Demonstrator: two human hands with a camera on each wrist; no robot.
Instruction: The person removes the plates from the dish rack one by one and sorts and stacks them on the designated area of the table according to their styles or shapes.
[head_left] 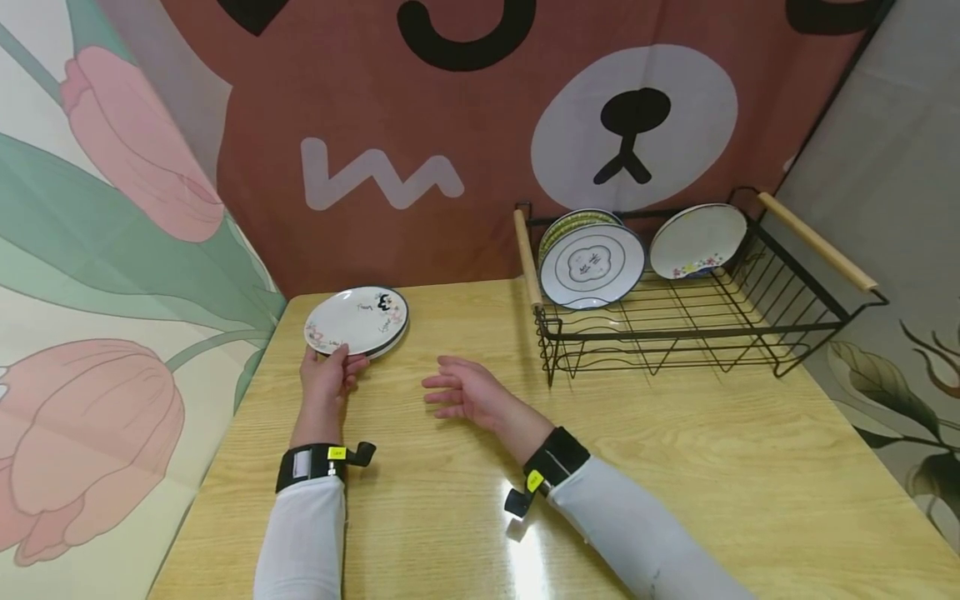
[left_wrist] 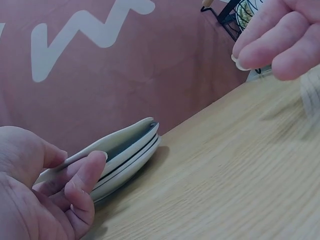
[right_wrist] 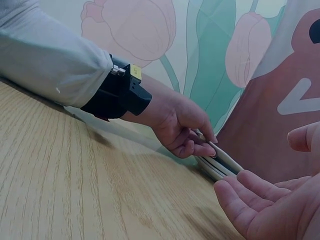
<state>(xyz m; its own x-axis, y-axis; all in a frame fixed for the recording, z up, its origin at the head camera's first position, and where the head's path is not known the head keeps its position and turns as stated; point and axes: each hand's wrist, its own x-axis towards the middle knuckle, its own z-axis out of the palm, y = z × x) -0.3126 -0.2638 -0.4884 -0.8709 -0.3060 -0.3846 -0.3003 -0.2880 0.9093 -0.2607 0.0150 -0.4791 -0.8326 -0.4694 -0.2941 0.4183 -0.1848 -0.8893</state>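
White-sleeved arms reach over the pale wooden table [head_left: 675,433]. From the head view, the left hand [head_left: 327,375] is seen pinching the near rim of the top white patterned plate [head_left: 357,320] of a small stack at the table's back left; the right hand [head_left: 461,397] hovers beside it, fingers relaxed, holding nothing. By the left wrist view, that top plate [left_wrist: 120,142] is shown tilted up off the stack.

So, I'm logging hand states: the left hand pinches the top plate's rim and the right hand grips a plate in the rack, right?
Not quite. The left hand does pinch the top plate, but the right hand holds nothing: it hovers open over the table, short of the rack. The head view shows it.

Glossy wooden table [head_left: 675,467], black wire rack [head_left: 675,321]
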